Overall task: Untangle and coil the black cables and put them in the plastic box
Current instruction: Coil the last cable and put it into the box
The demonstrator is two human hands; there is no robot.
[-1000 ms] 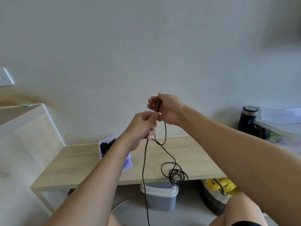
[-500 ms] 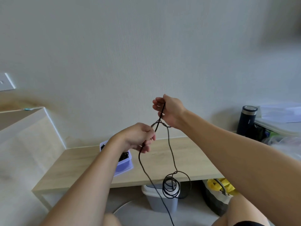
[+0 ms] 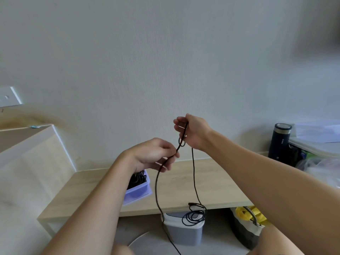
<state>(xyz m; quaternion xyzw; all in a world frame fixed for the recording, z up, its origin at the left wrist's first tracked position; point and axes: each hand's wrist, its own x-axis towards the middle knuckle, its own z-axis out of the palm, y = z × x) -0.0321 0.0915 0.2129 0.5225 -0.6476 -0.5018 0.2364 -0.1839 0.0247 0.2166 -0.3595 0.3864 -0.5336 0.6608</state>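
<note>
Black cable (image 3: 193,172) runs between the hands: right hand (image 3: 193,131) fingers (image 3: 179,120) pinch a small loop up high, left hand (image 3: 150,155) fingers pinch the strand lower, tangle (image 3: 194,216) dangling below.

Pale matt wood-grain desk (image 3: 211,183); translucent glossy plastic box (image 3: 139,190) at lower centre-left; thin matt black cable (image 3: 194,173); dark bottle (image 3: 279,142) with a shiny metal-looking cap, right.

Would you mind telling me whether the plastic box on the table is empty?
No, the plastic box holds a bundle of black cables inside it.
</note>
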